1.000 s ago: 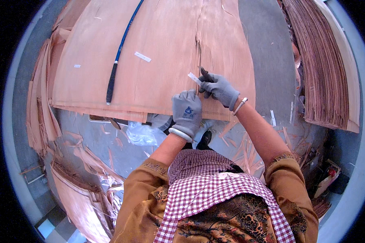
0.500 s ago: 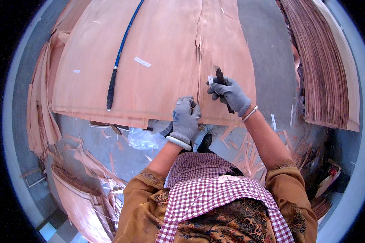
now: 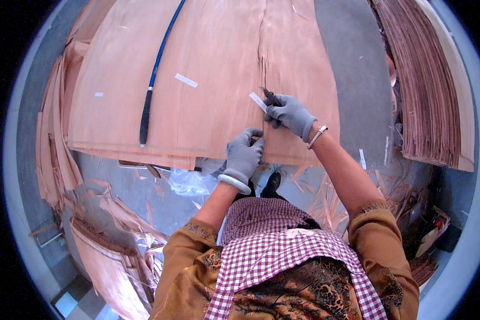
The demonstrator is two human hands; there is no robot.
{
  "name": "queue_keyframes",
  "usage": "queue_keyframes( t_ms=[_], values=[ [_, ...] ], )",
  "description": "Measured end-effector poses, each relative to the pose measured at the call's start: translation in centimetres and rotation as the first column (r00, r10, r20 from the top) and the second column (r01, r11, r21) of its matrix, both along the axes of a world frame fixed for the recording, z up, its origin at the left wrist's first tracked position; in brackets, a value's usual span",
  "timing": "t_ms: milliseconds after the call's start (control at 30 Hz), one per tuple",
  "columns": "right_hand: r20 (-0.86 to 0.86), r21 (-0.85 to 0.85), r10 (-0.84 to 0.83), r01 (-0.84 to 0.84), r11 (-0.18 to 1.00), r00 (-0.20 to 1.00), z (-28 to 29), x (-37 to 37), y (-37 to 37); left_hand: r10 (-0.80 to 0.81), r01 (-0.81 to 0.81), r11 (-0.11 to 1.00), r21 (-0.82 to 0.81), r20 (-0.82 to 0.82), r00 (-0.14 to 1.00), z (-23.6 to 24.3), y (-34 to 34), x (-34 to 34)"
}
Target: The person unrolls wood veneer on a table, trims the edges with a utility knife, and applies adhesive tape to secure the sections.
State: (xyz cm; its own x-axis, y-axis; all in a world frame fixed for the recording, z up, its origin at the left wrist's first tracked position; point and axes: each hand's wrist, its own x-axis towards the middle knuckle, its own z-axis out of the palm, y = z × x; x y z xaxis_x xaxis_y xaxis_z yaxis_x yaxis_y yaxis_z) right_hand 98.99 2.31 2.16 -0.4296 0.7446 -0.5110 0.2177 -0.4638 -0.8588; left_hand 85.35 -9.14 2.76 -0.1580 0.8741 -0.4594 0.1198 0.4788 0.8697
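Left hand (image 3: 244, 154): gloved fingers pressed flat on veneer sheet (image 3: 208, 80), near edge, beside the split.
Right hand (image 3: 290, 114): clenched round dark tool (image 3: 270, 96), touching white tape strip (image 3: 258, 101).
Blue-handled rod (image 3: 153, 80): lying left on sheet.

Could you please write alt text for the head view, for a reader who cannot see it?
Seen from above, a person in grey gloves works on a large wood veneer sheet: the left hand presses its near edge beside a split, while the right hand holds a white tape strip and a small dark tool. Veneer scraps lie around.
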Motion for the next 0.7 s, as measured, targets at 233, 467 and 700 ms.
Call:
queue_keyframes(
  t_ms=[233, 467, 700],
  values=[
    [0.041, -0.048, 0.017, -0.015, 0.999, 0.999, 0.3, -0.1, 0.3, -0.147, 0.261, 0.932, 0.251, -0.395, 0.907, 1.6, 0.1, -3.0],
    [-0.091, -0.020, 0.002, -0.004, 1.000, 0.996, -0.3, 0.8, 0.1, 0.103, 0.669, 0.620, 0.410, -0.888, 0.448, -2.6, 3.6, -3.6],
    [0.106, 0.091, 0.038, -0.048, 0.995, 0.994, 2.1, 2.2, 2.6, 0.106, 0.652, 0.635, 0.414, -0.883, 0.457, -2.5, 3.6, -3.1]
  ],
)
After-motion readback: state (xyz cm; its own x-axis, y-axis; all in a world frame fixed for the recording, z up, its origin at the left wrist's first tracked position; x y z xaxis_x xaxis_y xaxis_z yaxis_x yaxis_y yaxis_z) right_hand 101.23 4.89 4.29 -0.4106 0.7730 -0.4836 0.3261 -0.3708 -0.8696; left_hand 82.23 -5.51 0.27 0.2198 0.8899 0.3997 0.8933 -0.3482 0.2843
